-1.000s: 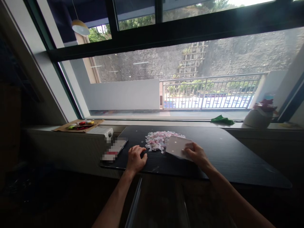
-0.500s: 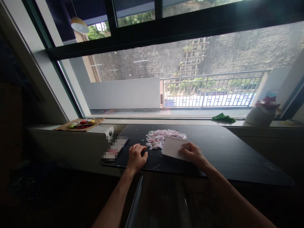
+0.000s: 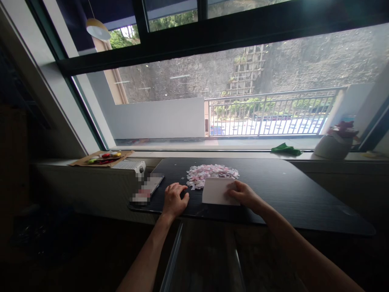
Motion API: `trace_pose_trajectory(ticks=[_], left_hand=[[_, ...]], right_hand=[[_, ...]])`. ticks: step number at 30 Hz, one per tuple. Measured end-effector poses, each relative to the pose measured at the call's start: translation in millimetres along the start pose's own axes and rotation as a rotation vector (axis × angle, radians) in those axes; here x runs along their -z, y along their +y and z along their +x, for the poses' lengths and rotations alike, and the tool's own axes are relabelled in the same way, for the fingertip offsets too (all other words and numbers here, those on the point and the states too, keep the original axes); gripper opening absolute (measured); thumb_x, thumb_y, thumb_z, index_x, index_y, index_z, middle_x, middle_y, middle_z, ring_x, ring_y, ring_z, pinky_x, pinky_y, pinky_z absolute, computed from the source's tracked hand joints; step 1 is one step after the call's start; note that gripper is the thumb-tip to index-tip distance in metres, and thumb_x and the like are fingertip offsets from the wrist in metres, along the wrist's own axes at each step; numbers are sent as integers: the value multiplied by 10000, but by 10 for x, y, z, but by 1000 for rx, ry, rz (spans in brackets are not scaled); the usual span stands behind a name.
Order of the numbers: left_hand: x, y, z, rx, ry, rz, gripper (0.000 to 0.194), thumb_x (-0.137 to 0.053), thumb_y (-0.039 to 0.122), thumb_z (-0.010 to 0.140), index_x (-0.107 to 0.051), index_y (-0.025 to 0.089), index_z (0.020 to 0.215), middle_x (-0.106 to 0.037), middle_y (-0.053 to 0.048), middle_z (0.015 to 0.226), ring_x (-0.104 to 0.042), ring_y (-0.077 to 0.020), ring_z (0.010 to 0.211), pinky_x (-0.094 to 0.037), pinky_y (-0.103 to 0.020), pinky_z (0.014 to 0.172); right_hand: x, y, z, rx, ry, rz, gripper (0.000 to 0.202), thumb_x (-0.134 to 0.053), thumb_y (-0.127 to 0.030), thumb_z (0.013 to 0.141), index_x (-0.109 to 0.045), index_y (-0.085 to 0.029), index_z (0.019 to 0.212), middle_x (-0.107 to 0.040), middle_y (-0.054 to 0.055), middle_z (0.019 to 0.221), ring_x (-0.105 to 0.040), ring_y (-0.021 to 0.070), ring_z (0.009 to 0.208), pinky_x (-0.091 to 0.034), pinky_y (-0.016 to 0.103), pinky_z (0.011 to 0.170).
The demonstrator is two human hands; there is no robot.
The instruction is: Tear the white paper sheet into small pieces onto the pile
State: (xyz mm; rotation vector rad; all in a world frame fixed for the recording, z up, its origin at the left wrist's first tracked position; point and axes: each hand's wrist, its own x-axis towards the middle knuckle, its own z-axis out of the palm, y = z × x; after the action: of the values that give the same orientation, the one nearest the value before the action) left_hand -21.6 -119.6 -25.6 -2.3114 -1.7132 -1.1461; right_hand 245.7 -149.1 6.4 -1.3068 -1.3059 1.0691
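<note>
Between the thumb and fingers of my right hand [image 3: 243, 194] is a pale sheet of paper [image 3: 215, 191], gripped by its right side. The sheet is just in front of a heap of small white and pink paper scraps [image 3: 200, 174] and hides part of its near edge. My left hand [image 3: 176, 198] rests near the front of the dark table, left of the sheet. Its fingers are curved and apart from the thumb, with nothing held. Whatever lies under the sheet is hidden.
The dark wooden table [image 3: 291, 198] stands against a window sill. At its left edge lies a flat, blurred-out object [image 3: 154, 184]. On the sill are cardboard with colourful items [image 3: 105, 157], a green cloth [image 3: 285, 149] and a pale rounded container [image 3: 332, 144].
My right hand and the sheet have shifted slightly left and toward me, and the sheet has levelled out. The left hand has stayed in nearly the same place.
</note>
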Motion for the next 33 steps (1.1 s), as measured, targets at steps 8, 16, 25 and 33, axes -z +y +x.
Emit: trace_pose_trajectory(ticks=[8,16,25,33], left_hand=[[3,10,-3,0,0,-5,200,-541,228,733,-663,221,891,-688,-46,955,-533,-255,1099,-357,-439,1004],[23,20,-2,-1,-9,10,201,-543,229,733,-664,216,893,-689,-53,958,-534,-259,1102,-360,-442,1002],[6,8,1,-13,7,9,188,-550,225,730,-663,223,879,-692,-45,954,-545,-255,1089,-375,-437,990],[2,9,-5,-16,15,5,188,-555,215,729,-662,219,883,-690,-48,952,-543,-255,1091,-371,-442,996]], right_hand=[[233,-36,-180,-54,15,-4,231,-698,-245,544,-635,-180,756,-693,2,693,-634,167,631,-495,260,555],[217,90,-188,-111,90,-35,169,-684,-201,541,-642,-190,705,-691,3,666,-639,178,624,-510,260,545],[82,78,-310,-118,26,-12,231,-703,-231,537,-647,-169,753,-701,21,725,-648,191,666,-522,278,580],[149,107,-434,-57,-36,-7,238,-689,-293,595,-629,-171,791,-682,11,708,-635,177,642,-495,263,549]])
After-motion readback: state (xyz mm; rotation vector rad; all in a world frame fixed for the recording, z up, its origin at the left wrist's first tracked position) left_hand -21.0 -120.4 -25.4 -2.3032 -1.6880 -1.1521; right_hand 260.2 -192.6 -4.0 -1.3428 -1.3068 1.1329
